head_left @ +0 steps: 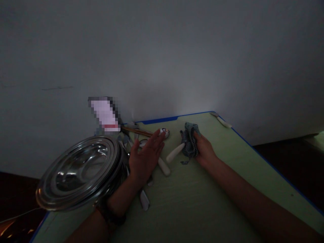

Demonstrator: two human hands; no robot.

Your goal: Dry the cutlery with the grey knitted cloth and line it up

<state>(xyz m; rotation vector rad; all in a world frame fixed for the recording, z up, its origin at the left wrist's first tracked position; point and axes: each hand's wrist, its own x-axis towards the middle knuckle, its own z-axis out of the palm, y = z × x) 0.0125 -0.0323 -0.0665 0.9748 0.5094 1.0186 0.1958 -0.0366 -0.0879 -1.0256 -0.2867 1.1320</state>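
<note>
My right hand (pixel 204 148) is closed on a dark checked cloth (pixel 188 140), bunched up. A pale handle (pixel 175 153) sticks out of the cloth at its left; whatever part of that utensil is inside the folds stays hidden. My left hand (pixel 146 158) is open, fingers stretched out, over a loose pile of cutlery. Around it are the bowl of a shiny spoon (pixel 165 133) by its fingertips, brown chopsticks (pixel 136 131), another pale handle (pixel 164 167) and a metal handle end (pixel 144 200). Whether this hand touches them I cannot tell.
A stack of shiny metal basins (pixel 83 168) stands at the left, close to my left forearm. Behind it is a blurred-out phone-like screen (pixel 105 113). One pale-handled utensil (pixel 221 120) lies at the far right corner of the green table (pixel 227 209), against a grey wall (pixel 162 60).
</note>
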